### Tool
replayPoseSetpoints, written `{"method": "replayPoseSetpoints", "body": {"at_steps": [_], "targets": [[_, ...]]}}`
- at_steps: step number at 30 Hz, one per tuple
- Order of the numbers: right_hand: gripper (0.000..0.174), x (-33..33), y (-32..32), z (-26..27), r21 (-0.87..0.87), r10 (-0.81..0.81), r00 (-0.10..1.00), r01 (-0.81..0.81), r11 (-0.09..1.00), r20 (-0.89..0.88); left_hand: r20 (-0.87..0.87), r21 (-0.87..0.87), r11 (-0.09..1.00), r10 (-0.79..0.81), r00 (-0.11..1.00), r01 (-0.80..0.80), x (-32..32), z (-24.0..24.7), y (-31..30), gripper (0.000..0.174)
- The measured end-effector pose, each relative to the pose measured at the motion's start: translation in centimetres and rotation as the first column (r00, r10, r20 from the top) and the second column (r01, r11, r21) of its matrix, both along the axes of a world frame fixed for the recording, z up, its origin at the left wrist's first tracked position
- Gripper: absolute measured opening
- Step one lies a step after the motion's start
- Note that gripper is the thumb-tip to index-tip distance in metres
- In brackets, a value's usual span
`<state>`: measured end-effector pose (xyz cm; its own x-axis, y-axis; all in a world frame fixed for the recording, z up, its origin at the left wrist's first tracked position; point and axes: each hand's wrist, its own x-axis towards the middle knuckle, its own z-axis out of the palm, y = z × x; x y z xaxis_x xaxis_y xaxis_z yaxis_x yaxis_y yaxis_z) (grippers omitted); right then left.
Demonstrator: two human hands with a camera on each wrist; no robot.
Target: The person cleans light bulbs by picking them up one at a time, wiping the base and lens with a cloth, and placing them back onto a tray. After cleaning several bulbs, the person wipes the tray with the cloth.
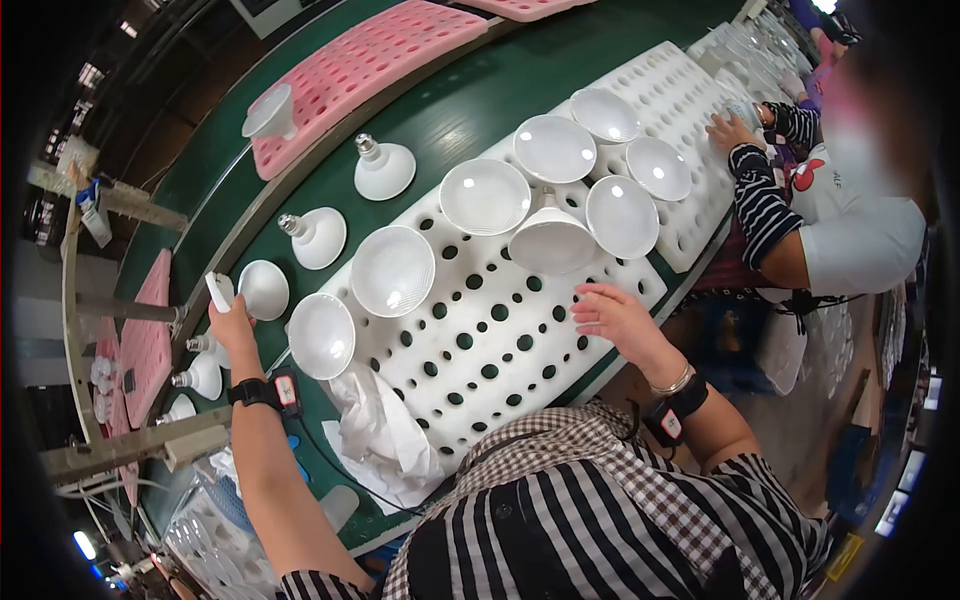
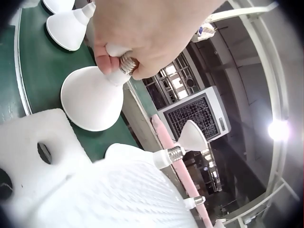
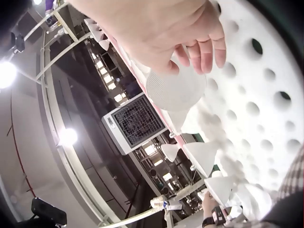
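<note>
At the left edge of the white foam board, my left hand pinches a white reflector lamp near its metal screw base. In the left wrist view, thumb and fingers close round the base of that lamp, its wide face turned away from the hand. A small white piece also sits in the fingers, partly hidden. Over the holes of the board, my right hand hovers with relaxed fingers, holding nothing. Nearest to it, one lamp lies tipped with its base up.
Several reflector lamps sit face up along the board's far side. More lamps stand on the green belt. A crumpled white sheet lies on the near left corner. Another person works at the right; pink foam is behind.
</note>
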<state>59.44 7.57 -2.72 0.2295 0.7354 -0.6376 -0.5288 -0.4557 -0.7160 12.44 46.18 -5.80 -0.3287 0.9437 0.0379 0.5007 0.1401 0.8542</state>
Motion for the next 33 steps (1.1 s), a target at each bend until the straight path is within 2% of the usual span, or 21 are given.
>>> {"method": "replayPoseSetpoints", "body": {"at_steps": [3,4,5,6,8,9,10,11,12,13,14,15,16,17,20,24,26,29,30,32,33], "targets": [[0.038,1.7,-0.5,-0.9,0.052,-0.326,0.935,0.321,0.946,0.140,-0.137,-0.019,0.999,-0.043,0.990,0.041,-0.2,-0.5,1.0,0.045],[0.038,2.3,-0.7,-1.2,0.047,-0.330,0.933,0.326,0.944,0.143,-0.210,-0.005,0.998,-0.068,0.975,0.068,-0.7,-0.6,1.6,0.046],[0.038,3.0,-0.9,-2.1,0.093,-0.422,0.884,0.412,0.907,0.201,-0.322,-0.036,0.995,-0.098,0.942,0.091,-1.2,-0.7,2.1,0.050],[0.038,3.7,-1.0,-2.8,0.146,-0.509,0.823,0.488,0.861,0.253,-0.322,-0.037,0.995,-0.098,0.942,0.091,-2.2,-1.0,2.9,0.050],[0.032,4.5,-1.1,-3.4,0.146,-0.539,0.784,0.521,0.841,0.307,-0.448,0.066,0.985,-0.113,0.887,0.159,-4.4,-1.5,4.2,0.053],[0.030,4.9,-1.3,-3.5,0.131,-0.496,0.801,0.481,0.867,0.336,-0.368,0.030,0.992,-0.104,0.924,0.124,-2.8,1.0,2.5,0.055],[0.029,5.0,-1.3,-3.6,0.115,-0.450,0.816,0.440,0.891,0.363,-0.372,0.031,0.992,-0.101,0.923,0.121,-1.9,2.8,1.3,0.055],[0.029,4.6,-1.3,-3.6,0.115,-0.447,0.819,0.436,0.892,0.360,-0.249,0.091,0.993,-0.054,0.967,0.079,-1.3,4.1,0.2,0.055],[0.030,3.7,-1.3,-3.5,0.142,-0.328,0.827,0.296,0.944,0.456,-0.118,0.146,0.989,-0.012,0.993,0.029,-0.7,5.3,-0.9,0.054],[0.031,2.7,-0.7,-3.2,0.157,-0.211,0.808,0.149,0.976,0.551,-0.111,0.171,0.985,-0.002,0.994,0.021,-0.3,6.3,-2.0,0.054],[0.031,2.1,-0.2,-2.5,0.163,-0.210,0.809,0.143,0.976,0.549,-0.111,0.178,0.984,0.004,0.994,0.016,0.2,7.0,-3.4,0.054],[0.037,1.1,0.6,-0.7,0.211,-0.151,0.508,-0.061,0.976,0.848,-0.069,0.249,0.968,-0.027,0.997,0.043,0.6,7.6,-5.1,0.052],[0.044,0.3,1.2,0.7,0.169,-0.146,0.105,-0.263,0.950,0.984,-0.032,0.320,0.945,-0.059,0.998,0.066,0.8,8.1,-6.9,0.051],[0.052,-0.3,1.9,1.4,0.192,-0.174,0.090,-0.250,0.949,0.981,-0.078,0.318,0.941,-0.094,0.992,0.114,0.6,7.9,-8.4,0.048],[0.052,-1.5,3.1,2.8,0.217,-0.208,0.060,-0.263,0.940,0.976,-0.042,0.279,0.952,-0.121,0.992,0.128,2.3,8.3,-15.3,0.048],[0.053,-1.8,3.8,4.9,0.207,-0.221,-0.001,-0.338,0.918,0.975,-0.120,0.225,0.950,-0.192,0.974,0.215,4.5,7.7,-23.0,0.047],[0.054,-1.1,4.5,5.4,0.171,-0.266,-0.147,-0.461,0.871,0.953,-0.159,0.242,0.941,-0.202,0.966,0.236,4.9,7.0,-25.5,0.047],[0.055,-0.7,6.9,6.2,0.089,-0.207,-0.178,-0.512,0.854,0.962,0.022,0.221,0.942,-0.263,0.965,0.252,5.1,5.0,-28.0,0.044],[0.055,-0.4,7.3,6.0,0.093,-0.214,-0.181,-0.515,0.852,0.960,0.024,0.228,0.942,-0.260,0.965,0.248,5.8,5.2,-28.8,0.044],[0.057,-0.4,8.5,4.9,-0.105,-0.084,-0.310,-0.547,0.830,0.947,0.104,0.227,0.918,-0.356,0.929,0.326,7.0,5.7,-30.2,0.044],[0.057,-0.6,9.0,4.7,-0.099,-0.094,-0.309,-0.555,0.826,0.946,0.074,0.224,0.913,-0.366,0.928,0.342,7.6,5.7,-30.6,0.046]]}}
